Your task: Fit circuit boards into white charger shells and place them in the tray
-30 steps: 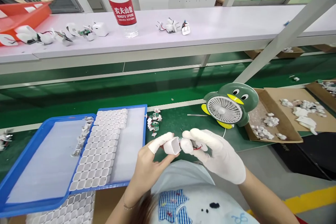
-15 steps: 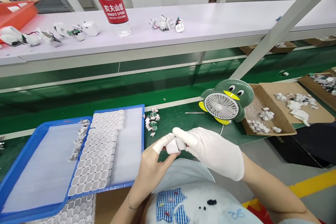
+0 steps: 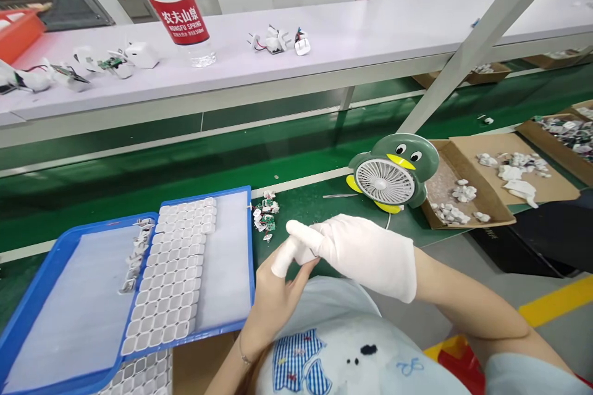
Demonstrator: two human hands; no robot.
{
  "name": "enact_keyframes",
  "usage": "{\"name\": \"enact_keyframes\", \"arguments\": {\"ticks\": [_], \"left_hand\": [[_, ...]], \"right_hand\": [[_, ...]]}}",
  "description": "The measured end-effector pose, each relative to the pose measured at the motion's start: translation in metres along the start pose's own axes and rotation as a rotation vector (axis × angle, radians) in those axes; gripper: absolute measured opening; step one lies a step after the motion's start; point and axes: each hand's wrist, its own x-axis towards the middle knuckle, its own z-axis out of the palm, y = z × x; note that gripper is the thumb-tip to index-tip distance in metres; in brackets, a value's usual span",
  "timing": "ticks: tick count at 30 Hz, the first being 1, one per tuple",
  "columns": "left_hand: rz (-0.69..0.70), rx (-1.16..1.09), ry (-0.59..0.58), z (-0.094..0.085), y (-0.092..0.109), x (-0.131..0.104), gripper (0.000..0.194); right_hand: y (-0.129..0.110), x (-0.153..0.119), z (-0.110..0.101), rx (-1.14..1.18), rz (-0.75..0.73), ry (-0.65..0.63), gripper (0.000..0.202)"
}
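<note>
A small white charger casing (image 3: 304, 255) is held between my two hands in the middle of the view, mostly covered by fingers. My left hand (image 3: 274, 287), with a white finger cot on one finger, grips it from the left. On the other side my right hand (image 3: 368, 253), in a white glove, closes over it with the thumb across the top. Just beyond them lies a cluster of small circuit boards (image 3: 265, 219) with wires. To the left, rows of white casings (image 3: 171, 271) fill part of a blue tray (image 3: 227, 259).
A second blue tray (image 3: 78, 296) holds a line of small parts. A penguin-shaped fan (image 3: 393, 173) stands beyond my right hand, near a thin metal tool (image 3: 340, 196). Cardboard boxes (image 3: 445, 166) with white parts are at right. A water bottle (image 3: 178, 18) stands on the raised shelf (image 3: 370, 37).
My right hand has shifted left over the casing, its thumb now crossing my left finger and covering more of it. The whole view has turned slightly right.
</note>
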Motion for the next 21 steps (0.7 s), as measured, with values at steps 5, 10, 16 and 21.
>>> {"name": "enact_keyframes", "arguments": {"ticks": [5, 10, 16, 21], "left_hand": [[0.099, -0.208, 0.141, 0.004, -0.011, -0.007, 0.037], [-0.098, -0.494, 0.401, 0.013, -0.016, -0.007, 0.033], [-0.210, -0.572, 0.398, 0.019, -0.001, 0.005, 0.028], [-0.105, -0.542, 0.259, 0.014, 0.010, 0.008, 0.022]], "right_hand": [[-0.007, -0.001, -0.034, -0.143, -0.164, -0.030, 0.063], [0.021, -0.026, -0.012, -0.064, -0.117, 0.316, 0.050], [0.037, -0.018, 0.041, -0.058, -0.286, 0.322, 0.057], [0.028, -0.010, 0.019, -0.068, -0.330, 0.211, 0.026]]}}
